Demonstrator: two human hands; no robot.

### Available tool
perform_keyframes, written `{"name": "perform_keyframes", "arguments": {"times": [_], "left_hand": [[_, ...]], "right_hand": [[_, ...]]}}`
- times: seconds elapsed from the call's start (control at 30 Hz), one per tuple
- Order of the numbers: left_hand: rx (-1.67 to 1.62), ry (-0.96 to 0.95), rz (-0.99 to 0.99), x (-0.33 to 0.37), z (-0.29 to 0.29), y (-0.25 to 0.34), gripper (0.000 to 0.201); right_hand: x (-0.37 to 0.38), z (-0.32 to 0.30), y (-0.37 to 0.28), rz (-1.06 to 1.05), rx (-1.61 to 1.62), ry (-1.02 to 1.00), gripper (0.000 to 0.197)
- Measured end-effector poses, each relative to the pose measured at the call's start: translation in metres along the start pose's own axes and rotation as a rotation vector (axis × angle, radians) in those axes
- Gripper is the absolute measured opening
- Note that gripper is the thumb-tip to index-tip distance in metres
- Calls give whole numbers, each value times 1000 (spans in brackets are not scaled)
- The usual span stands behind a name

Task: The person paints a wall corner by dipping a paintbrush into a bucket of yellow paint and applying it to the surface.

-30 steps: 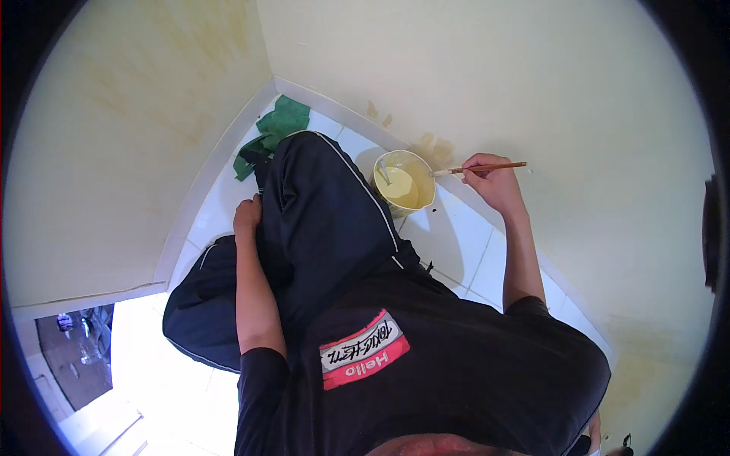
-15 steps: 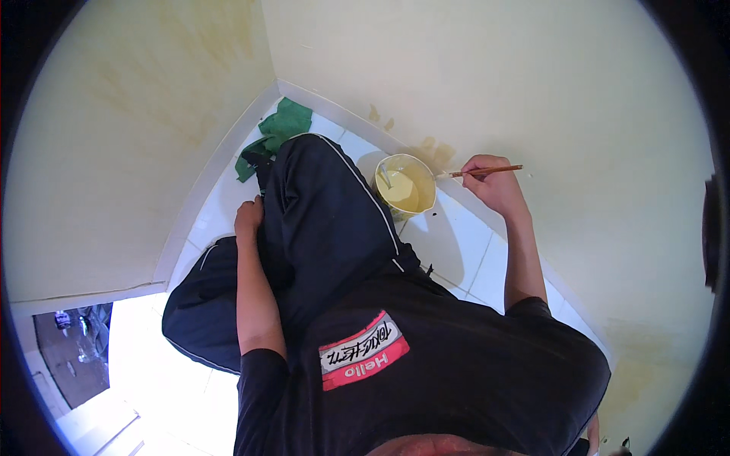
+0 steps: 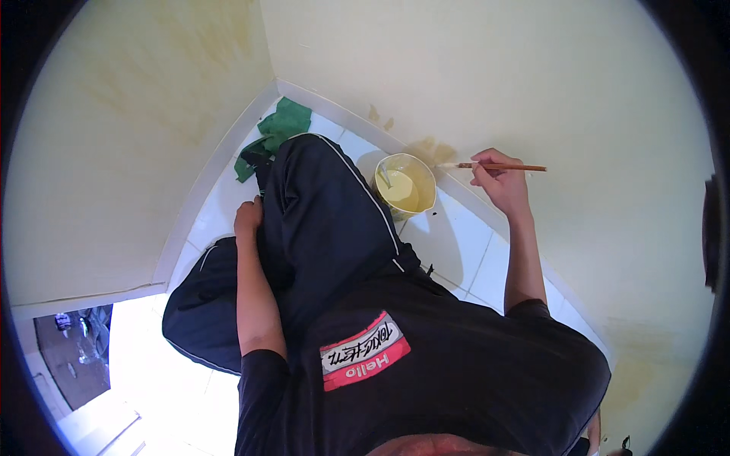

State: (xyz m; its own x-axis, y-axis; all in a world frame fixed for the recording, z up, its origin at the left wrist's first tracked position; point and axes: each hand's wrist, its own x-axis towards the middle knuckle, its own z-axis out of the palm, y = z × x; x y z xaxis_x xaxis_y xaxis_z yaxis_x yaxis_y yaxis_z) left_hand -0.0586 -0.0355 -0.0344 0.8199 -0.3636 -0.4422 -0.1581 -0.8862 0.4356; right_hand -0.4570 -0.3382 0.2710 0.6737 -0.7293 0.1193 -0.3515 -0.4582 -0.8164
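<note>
My right hand (image 3: 503, 181) pinches a thin paintbrush (image 3: 525, 167) with a reddish-brown handle. Its pale bristles point left, at the lower wall (image 3: 547, 91) beside a darker damp-looking patch (image 3: 432, 150); whether they touch the wall I cannot tell. Just left of the brush tip, a paint bucket (image 3: 421, 204) holds pale yellow paint, with a stick-like thing (image 3: 386, 178) leaning inside it. My left hand (image 3: 247, 218) lies curled against my dark trouser leg (image 3: 323, 205), near the ankle. Its fingertips are mostly hidden.
A crumpled green cloth (image 3: 287, 120) lies on the white tile floor (image 3: 449, 242) near the corner where two walls meet. A pale skirting (image 3: 338, 109) runs along the walls. Yellowish streaks mark the left wall (image 3: 114, 167). Bright floor and assorted items (image 3: 84, 334) show at lower left.
My right hand has moved a little right and up with the paintbrush, taking the bristles from beside the bucket's rim to the wall area. My left hand stays where it was.
</note>
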Motion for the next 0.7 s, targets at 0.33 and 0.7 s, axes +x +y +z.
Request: {"name": "perform_keyframes", "arguments": {"times": [0.33,0.7], "left_hand": [[-24,27,-2,-22,-7,22,63],[-27,3,-14,-29,-13,19,62]], "right_hand": [[0,10,29,142,54,89,19],[7,0,22,124,127,194,18]]}}
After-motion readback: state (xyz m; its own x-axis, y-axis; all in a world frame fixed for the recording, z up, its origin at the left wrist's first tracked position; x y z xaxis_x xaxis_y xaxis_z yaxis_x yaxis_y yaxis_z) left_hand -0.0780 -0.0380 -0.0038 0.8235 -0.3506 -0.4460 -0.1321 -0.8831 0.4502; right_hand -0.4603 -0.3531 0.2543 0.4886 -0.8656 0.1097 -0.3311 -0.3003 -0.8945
